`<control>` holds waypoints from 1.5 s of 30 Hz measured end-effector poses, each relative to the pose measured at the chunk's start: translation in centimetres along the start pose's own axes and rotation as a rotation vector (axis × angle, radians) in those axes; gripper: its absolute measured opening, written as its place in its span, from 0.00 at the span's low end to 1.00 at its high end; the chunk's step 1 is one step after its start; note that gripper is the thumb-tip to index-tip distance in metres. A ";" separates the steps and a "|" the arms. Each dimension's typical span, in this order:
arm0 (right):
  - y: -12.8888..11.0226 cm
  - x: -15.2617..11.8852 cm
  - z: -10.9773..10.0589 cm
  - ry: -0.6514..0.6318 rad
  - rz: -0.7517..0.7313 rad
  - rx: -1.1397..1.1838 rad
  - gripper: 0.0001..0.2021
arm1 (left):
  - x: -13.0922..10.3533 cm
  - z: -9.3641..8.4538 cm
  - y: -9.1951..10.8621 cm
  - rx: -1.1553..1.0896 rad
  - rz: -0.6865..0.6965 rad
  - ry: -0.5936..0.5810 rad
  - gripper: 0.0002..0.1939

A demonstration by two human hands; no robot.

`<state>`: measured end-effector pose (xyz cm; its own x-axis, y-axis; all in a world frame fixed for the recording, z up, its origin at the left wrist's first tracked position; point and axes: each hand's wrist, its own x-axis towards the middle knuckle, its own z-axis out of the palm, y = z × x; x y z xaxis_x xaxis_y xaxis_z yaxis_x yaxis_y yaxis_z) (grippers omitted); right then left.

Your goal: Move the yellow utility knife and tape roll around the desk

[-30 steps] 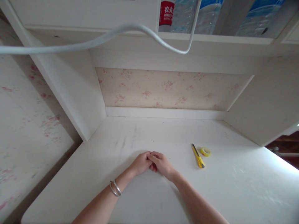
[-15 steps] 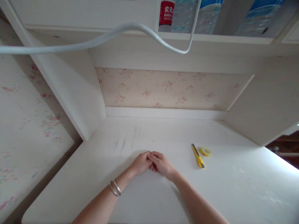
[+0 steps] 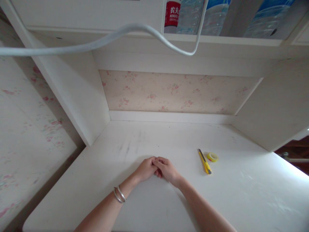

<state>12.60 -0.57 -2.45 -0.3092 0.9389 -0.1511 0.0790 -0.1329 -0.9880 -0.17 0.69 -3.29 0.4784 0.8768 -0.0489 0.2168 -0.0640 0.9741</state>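
Nothing has changed across the last second: both hands lie as they did, and the things on the table (image 3: 135, 138) have not shifted. The left hand (image 3: 145, 168) and the right hand (image 3: 167, 169) rest on the white table with their fingertips meeting, fingers curled loosely inward. They seem to hold nothing, though whether something small is pinched between the fingertips cannot be told. Two silver bangles (image 3: 119, 195) sit on the left wrist.

A yellow utility knife (image 3: 204, 162) lies to the right of the hands, well apart from them and untouched. Just beyond the knife, on its far right side, sits a small yellow tape roll (image 3: 212, 157), almost touching its upper end. Well above the knife, a white cable (image 3: 96, 43) loops in front of a shelf holding water bottles (image 3: 193, 16).
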 end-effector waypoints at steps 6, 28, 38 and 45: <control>-0.4 -0.1 0.1 -0.004 0.012 -0.008 0.21 | 0.0 0.0 0.0 -0.001 0.017 -0.006 0.08; -0.3 -0.1 0.0 -0.013 0.004 -0.008 0.20 | 0.0 0.0 -0.3 -0.003 0.023 -0.005 0.07; 0.0 0.1 -0.1 -0.020 0.010 0.018 0.20 | 0.1 -0.1 -0.2 -0.009 0.028 -0.018 0.08; 0.1 0.0 0.0 -0.020 -0.020 0.021 0.20 | 0.1 -0.1 -0.5 -0.013 0.040 -0.015 0.08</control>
<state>12.62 -0.53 -2.57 -0.3298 0.9348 -0.1319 0.0526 -0.1213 -0.9912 -0.30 0.86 -3.72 0.4993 0.8664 -0.0126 0.1865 -0.0932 0.9780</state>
